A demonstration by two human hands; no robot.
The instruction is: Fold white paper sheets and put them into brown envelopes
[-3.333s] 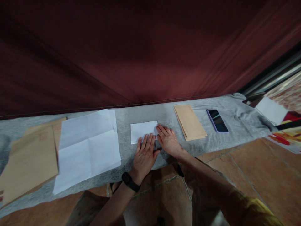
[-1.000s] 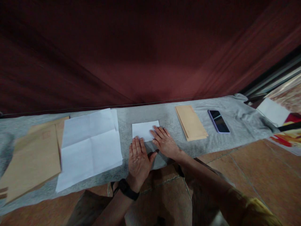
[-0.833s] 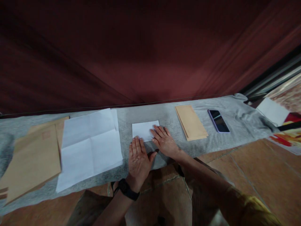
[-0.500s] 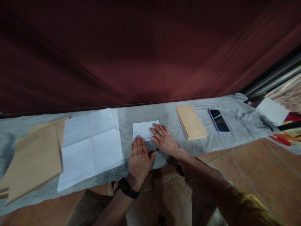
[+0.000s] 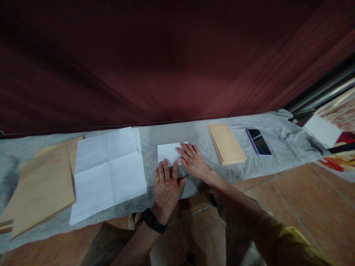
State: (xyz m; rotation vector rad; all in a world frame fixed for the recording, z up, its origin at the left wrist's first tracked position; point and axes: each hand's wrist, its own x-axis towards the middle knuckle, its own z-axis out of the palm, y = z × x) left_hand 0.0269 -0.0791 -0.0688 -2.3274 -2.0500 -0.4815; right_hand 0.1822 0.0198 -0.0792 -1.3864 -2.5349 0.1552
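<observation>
A small folded sheet of white paper (image 5: 168, 150) lies flat on the grey cloth (image 5: 177, 132) in front of me. My left hand (image 5: 166, 186) rests with its fingertips on the paper's near edge, fingers spread and thumb out to the right. Over the paper's right part lies my right hand (image 5: 192, 159), palm down with fingers stretched out. Both hands are open and grip nothing. The paper's right side and part of its near edge are hidden under the fingers.
Creased white sheets (image 5: 108, 177) and large brown envelopes (image 5: 44, 188) lie on the left. To the right are smaller tan envelopes (image 5: 226, 144) and a phone (image 5: 259, 142) in a purple case. A dark red curtain (image 5: 177, 74) hangs along the back edge.
The fingers of my left hand have spread apart on the paper's near edge. My right hand and the paper have hardly moved.
</observation>
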